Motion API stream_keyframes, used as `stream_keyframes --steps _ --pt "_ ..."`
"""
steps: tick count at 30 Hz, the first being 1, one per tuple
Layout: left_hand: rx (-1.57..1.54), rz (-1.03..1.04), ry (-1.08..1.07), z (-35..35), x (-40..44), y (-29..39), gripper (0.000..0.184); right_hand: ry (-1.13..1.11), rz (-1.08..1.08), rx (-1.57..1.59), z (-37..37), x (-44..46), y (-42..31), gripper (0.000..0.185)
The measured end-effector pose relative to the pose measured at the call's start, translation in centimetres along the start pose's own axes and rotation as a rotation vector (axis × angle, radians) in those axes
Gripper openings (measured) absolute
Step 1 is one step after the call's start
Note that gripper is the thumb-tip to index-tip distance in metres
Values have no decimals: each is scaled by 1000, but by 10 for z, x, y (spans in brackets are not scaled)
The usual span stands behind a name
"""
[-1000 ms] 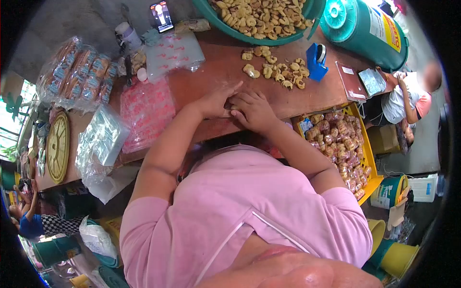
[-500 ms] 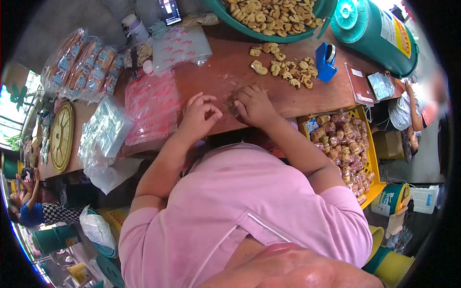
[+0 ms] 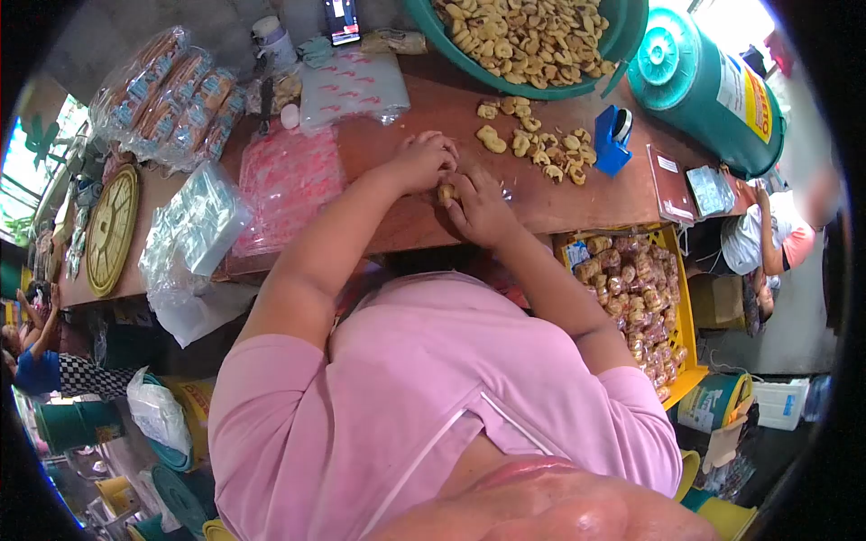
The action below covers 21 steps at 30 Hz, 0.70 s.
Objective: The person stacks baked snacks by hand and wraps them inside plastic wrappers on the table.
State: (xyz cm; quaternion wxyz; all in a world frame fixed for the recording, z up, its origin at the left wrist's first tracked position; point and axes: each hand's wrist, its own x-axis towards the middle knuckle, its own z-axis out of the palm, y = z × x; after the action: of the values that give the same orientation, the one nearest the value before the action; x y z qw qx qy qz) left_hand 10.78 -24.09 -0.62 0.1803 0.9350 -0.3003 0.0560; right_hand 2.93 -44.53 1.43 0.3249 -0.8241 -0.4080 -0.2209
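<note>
A: What is the left hand (image 3: pixel 426 162) doing?

B: It sits near the centre of the frame, over the counter (image 3: pixel 401 230), fingers curled in. I cannot tell whether anything is in its grasp.

A: And the right hand (image 3: pixel 483 207)?

B: Just below and to the right of the other, fingers bent down toward the surface. A small tan piece (image 3: pixel 446 192) shows beside its fingertips, on the side toward the left hand. Whether that piece is gripped or only touched, I can't tell.

A: What lies nearest?

B: Up and to the right, a loose scatter of curved tan pieces (image 3: pixel 548 151) on the counter, with a blue tape dispenser (image 3: pixel 611 155) just beside it. To the left, red-printed plastic (image 3: pixel 290 189) lies flat, and above that a stack of clear plastic (image 3: pixel 352 90) with red marks.

A: Farther out?

B: A green basin (image 3: pixel 632 32) full of similar pieces takes the top of the frame, with a lidded green drum (image 3: pixel 708 99) to its right and a lit phone (image 3: pixel 342 20) to its left. At centre right, a yellow crate (image 3: pixel 688 311) holds many wrapped packs (image 3: pixel 636 298). Upper left, there's a bundle in clear wrapping (image 3: pixel 171 99).
</note>
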Motion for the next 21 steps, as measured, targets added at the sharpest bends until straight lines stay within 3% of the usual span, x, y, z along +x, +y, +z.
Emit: stream_keyframes --steps 4,10,17,21 --pt "-25 -86 21 2 -9 -8 17 -97 77 -94 1 -2 -1 41" --pt "-11 -167 75 -14 -36 4 17 -92 13 -127 1 0 1 38" --pt "10 -78 -6 -8 -32 -4 13 -184 61 -101 0 -3 3 32" --pt "80 -43 181 -15 -33 8 11 -222 25 -63 -6 -2 5 31"
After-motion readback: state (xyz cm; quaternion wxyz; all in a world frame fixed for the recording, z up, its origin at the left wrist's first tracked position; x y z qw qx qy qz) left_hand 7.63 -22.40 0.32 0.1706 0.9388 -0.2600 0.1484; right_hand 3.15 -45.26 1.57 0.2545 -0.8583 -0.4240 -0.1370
